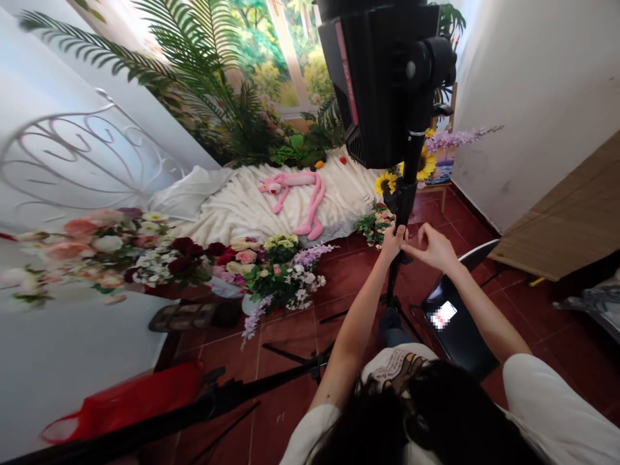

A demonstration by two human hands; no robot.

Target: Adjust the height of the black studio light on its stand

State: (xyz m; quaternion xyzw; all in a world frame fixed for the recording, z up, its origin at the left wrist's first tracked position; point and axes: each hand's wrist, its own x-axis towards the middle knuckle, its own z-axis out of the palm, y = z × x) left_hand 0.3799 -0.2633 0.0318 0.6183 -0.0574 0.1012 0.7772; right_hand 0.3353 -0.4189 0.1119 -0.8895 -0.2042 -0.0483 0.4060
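A black studio light point(382, 97) sits on top of a black light stand point(411, 158) right in front of me. My left hand point(392, 243) is wrapped round the stand's pole, below a clamp joint. Close beside it, on the right of the pole, my right hand point(433, 247) has bent fingers, with the tips drawn together against the pole near my left hand. What those fingertips pinch, perhaps a small part of the stand, is hidden. Lower down, the stand's legs spread over the red tile floor point(285, 413).
A pink plush toy point(300, 179) lies on a cream blanket point(227, 210). Flower bunches point(264, 261) stand along its front; sunflowers point(423, 165) are behind the pole. A black chair point(467, 345) holds a lit phone point(445, 314). Another black stand point(256, 384) crosses the lower left near a red bag point(140, 394).
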